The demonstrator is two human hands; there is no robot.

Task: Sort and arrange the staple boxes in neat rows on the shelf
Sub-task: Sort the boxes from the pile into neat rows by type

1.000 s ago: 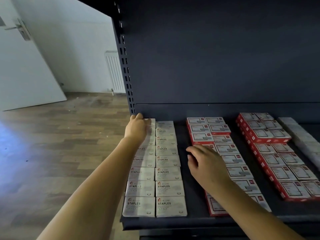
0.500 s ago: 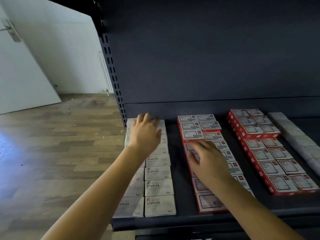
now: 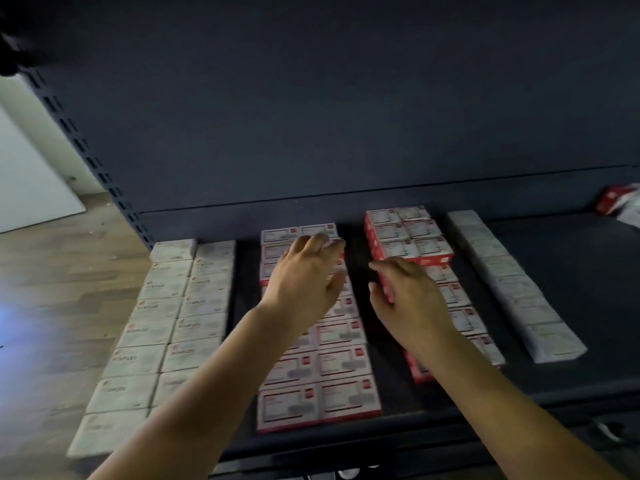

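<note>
Red-white boxes (image 3: 343, 362) under outstretched left hand (image 3: 304, 275), right hand (image 3: 408, 292).

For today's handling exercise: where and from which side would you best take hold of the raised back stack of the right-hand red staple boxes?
Probably by its two long side faces, coming from above: the raised back stack stands proud of the lower row, its sides exposed beside dark gaps, so fingers fit there.

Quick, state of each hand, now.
Left hand: open, fingers spread over the middle red-and-white staple boxes.
Right hand: open, at the left edge of the next red stack.
</note>
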